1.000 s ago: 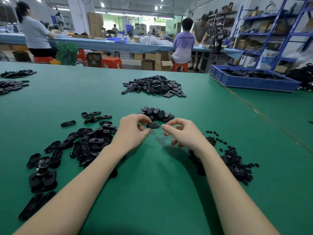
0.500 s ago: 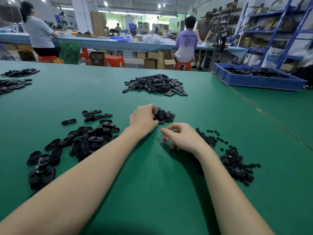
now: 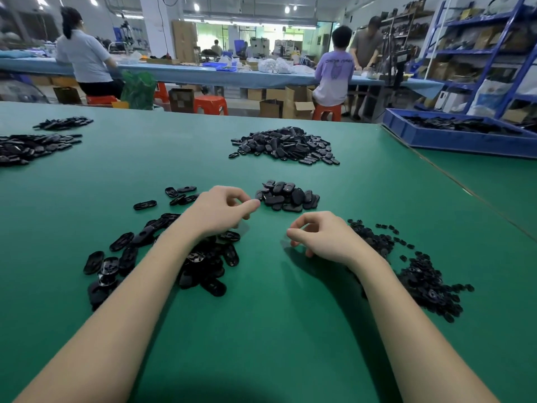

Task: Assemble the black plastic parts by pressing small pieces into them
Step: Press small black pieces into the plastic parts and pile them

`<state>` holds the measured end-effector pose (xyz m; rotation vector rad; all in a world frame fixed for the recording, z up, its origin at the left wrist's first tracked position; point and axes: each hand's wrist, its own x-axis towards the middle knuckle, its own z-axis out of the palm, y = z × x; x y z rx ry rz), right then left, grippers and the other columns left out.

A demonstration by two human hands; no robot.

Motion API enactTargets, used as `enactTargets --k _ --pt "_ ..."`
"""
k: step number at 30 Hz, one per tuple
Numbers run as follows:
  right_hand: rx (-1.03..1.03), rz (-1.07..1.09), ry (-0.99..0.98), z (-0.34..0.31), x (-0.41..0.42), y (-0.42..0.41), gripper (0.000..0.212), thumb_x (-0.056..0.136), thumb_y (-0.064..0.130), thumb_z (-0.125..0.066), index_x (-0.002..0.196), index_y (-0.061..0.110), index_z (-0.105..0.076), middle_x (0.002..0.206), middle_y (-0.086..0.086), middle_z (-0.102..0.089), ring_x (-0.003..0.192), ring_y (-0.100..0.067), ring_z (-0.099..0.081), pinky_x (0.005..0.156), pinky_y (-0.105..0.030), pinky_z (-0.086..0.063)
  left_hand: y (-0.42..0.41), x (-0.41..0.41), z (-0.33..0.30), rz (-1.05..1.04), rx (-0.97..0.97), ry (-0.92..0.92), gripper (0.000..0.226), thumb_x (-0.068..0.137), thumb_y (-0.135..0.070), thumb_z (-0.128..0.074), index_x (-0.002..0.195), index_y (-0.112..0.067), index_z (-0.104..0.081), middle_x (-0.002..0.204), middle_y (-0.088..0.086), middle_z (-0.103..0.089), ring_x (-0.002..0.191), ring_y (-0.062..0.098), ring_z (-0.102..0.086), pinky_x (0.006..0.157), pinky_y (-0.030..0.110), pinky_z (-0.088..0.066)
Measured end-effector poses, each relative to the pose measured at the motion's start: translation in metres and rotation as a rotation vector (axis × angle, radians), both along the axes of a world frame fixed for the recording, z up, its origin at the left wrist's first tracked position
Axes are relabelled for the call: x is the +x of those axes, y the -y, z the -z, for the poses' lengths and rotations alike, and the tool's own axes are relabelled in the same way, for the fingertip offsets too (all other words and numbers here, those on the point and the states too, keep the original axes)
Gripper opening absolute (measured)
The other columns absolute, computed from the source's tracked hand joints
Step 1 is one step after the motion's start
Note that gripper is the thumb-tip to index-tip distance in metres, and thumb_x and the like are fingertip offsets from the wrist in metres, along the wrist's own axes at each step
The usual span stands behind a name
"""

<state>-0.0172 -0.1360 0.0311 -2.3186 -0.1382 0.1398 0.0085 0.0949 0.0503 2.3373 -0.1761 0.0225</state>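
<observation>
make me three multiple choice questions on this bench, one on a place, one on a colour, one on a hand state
1. Where does the blue tray sit?
A. far right of the table
B. under the left hand
C. on a stool

2. What colour is the table top?
A. red
B. green
C. white

3. What is the left hand holding?
A. a black part
B. a tool
C. nothing

Key: 1 A, the tray lies at the far right edge, with black parts inside. 2 B, the bare surface is green. 3 C, its fingers are loosely curled, nothing between them, just short of the small pile of finished parts.
</observation>
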Motion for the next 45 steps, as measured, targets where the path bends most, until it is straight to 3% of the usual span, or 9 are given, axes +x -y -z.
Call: enactTargets --k 9,17,22,27,30,35,39,42,45 --pt "-0.068 -0.107 -0.002 -0.001 -0.004 -0.018 0.01 0.094 0.037 -0.067 0.091 0.028 -0.072 0.083 0.012 -0.077 0.049 0.002 -0.058 0.063 -0.021 -0.046 -0.034 0.002 -0.004 0.086 0.38 -0.043 0.015 0.087 -0.02 -0.069 0.091 -0.033 -0.075 0.09 -0.015 -0.071 0.083 0.004 -0.063 0.081 0.02 -0.045" --pt "-0.125 -0.114 -0.011 -0.002 -0.003 -0.019 0.013 0.095 0.042 -0.067 0.096 0.031 -0.073 0.098 0.01 -0.075 0.066 0.001 -0.059 0.068 -0.021 -0.046 -0.031 0.005 0.004 0.102 0.447 -0.033 0.012 0.079 -0.031 -0.082 0.089 -0.032 -0.075 0.076 -0.022 -0.063 0.072 -0.007 -0.055 0.061 0.013 -0.038" --pt "-0.117 -0.12 -0.019 -0.003 -0.004 -0.018 0.012 0.095 0.042 -0.067 0.094 0.031 -0.073 0.094 0.011 -0.076 0.057 0.003 -0.059 0.068 -0.021 -0.046 -0.03 0.006 0.006 0.108 0.418 -0.012 0.009 0.082 -0.038 -0.079 0.084 -0.03 -0.075 0.08 -0.017 -0.068 0.077 -0.003 -0.061 0.064 0.014 -0.041" --pt "-0.092 -0.125 -0.046 -0.005 -0.006 -0.016 0.01 0.095 0.04 -0.066 0.093 0.031 -0.072 0.088 0.014 -0.076 0.057 0.0 -0.062 0.067 -0.022 -0.046 -0.022 0.004 0.007 0.083 0.424 0.065 0.012 0.092 -0.036 -0.067 0.083 -0.032 -0.073 0.083 -0.013 -0.069 0.084 0.01 -0.062 0.08 0.027 -0.051" --pt "-0.042 -0.084 -0.008 -0.005 -0.007 -0.015 0.009 0.094 0.039 -0.068 0.098 0.031 -0.07 0.092 0.011 -0.075 0.057 -0.004 -0.065 0.063 -0.02 -0.046 -0.008 0.0 0.008 0.1 0.281 0.111 0.012 0.093 -0.037 -0.067 0.086 -0.032 -0.075 0.084 -0.014 -0.071 0.082 0.005 -0.064 0.08 0.024 -0.051" --pt "0.311 0.037 0.063 -0.009 -0.007 -0.014 0.009 0.096 0.031 -0.07 0.103 0.027 -0.072 0.096 -0.005 -0.076 0.057 -0.008 -0.063 0.051 -0.015 -0.045 0.024 -0.013 0.005 0.207 -0.043 0.05 0.014 0.094 -0.04 -0.065 0.087 -0.034 -0.074 0.079 -0.013 -0.074 0.072 0.003 -0.069 0.066 0.021 -0.047" --pt "0.303 0.061 0.094 -0.015 -0.004 0.001 0.009 0.094 0.031 -0.073 0.094 0.023 -0.076 0.076 -0.002 -0.069 0.054 -0.008 -0.052 0.055 -0.017 -0.042 0.043 -0.019 0.01 0.208 -0.301 -0.046 0.007 0.096 -0.027 -0.065 0.097 -0.023 -0.071 0.079 -0.001 -0.075 0.075 0.014 -0.072 0.073 0.027 -0.056" --pt "0.3 0.07 0.048 -0.02 -0.004 0.014 0.012 0.094 0.034 -0.071 0.093 0.025 -0.077 0.081 0.002 -0.074 0.056 -0.008 -0.053 0.056 -0.019 -0.043 0.054 -0.021 0.012 0.217 -0.451 -0.118 0.013 0.094 -0.013 -0.066 0.107 -0.017 -0.068 0.077 0.0 -0.075 0.069 0.009 -0.069 0.066 0.021 -0.055" --pt "0.201 0.276 0.148 -0.021 0.001 0.028 0.017 0.094 0.036 -0.065 0.087 0.027 -0.077 0.082 0.014 -0.077 0.061 -0.003 -0.059 0.057 -0.02 -0.045 0.063 -0.023 0.018 0.195 -0.589 -0.159 0.019 0.095 -0.005 -0.062 0.111 -0.014 -0.067 0.076 0.005 -0.073 0.069 0.013 -0.07 0.069 0.024 -0.059"
